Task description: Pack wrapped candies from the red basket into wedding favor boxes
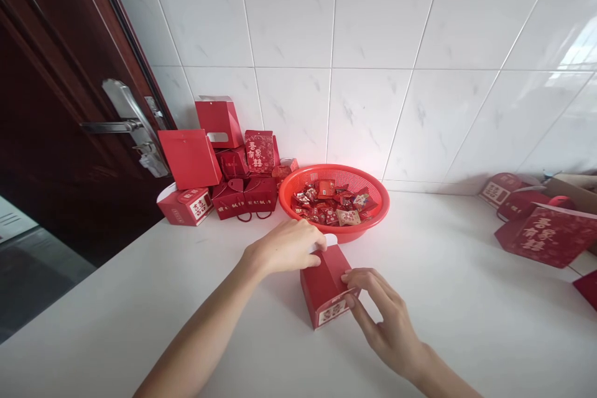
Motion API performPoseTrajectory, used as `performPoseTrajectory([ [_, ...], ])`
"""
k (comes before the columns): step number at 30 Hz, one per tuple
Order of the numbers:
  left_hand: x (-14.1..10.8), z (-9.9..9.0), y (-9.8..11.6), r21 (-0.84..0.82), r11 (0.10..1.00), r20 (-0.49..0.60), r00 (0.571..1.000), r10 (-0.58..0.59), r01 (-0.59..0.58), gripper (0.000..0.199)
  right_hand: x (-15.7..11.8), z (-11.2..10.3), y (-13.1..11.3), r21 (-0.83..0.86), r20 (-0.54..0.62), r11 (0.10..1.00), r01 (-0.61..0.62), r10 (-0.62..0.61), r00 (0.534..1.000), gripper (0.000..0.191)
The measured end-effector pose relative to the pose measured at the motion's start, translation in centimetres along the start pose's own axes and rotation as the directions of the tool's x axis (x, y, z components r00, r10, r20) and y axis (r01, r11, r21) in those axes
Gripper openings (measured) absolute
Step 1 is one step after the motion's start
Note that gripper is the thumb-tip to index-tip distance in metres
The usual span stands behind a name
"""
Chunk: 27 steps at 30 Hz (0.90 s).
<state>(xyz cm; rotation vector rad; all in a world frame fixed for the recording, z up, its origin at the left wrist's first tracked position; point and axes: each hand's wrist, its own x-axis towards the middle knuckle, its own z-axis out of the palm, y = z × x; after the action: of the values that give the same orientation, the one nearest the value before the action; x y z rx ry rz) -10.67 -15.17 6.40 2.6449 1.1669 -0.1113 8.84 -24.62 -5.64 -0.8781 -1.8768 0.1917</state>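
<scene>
A red paper gift box (321,283) stands on the white table in front of me, with a pale printed panel on its near end. At its far end my left hand (288,245) pinches the upper edge, beside a raised white flap (331,240). The near right edge of the box top sits between the thumb and fingers of my right hand (380,311). Just behind the box is a red plastic basket (380,211) holding many small wrapped candies (329,205).
Several red gift boxes (189,158) are stacked at the back left, near a dark wooden door (51,43) with a metal handle. More red boxes (543,233) and a brown carton (569,191) lie at the right. A white tiled wall (373,31) closes off the table's back.
</scene>
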Motion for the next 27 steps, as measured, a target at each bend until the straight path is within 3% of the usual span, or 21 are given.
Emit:
performPoseTrajectory([
  [10,0.3,0.7,1.2,0.113,0.994,0.024,1.000,-0.001,-0.002,0.017,0.2,-0.1,0.4,-0.046,-0.022,0.999,-0.015,0.014,1.000,0.022],
  [18,-0.1,1.1,1.6,0.027,1.000,0.010,1.000,0.009,-0.010,0.067,0.0,-0.1,0.5,-0.068,-0.032,0.997,-0.042,0.040,0.999,0.025],
  [20,-0.1,1.3,1.6,0.002,1.000,0.004,1.000,0.006,-0.006,0.071,0.0,-0.1,0.7,-0.083,-0.036,0.995,-0.047,0.044,0.998,0.025],
  [22,-0.1,1.5,1.7,-0.013,1.000,0.016,1.000,-0.013,0.013,0.063,0.1,-0.3,1.0,-0.094,-0.036,0.994,-0.049,0.046,0.998,0.024],
  [27,0.0,1.5,2.2,-0.029,0.997,0.068,0.996,-0.064,0.066,0.018,0.3,-0.9,2.0,-0.107,-0.039,0.991,-0.077,0.073,0.997,0.019],
])
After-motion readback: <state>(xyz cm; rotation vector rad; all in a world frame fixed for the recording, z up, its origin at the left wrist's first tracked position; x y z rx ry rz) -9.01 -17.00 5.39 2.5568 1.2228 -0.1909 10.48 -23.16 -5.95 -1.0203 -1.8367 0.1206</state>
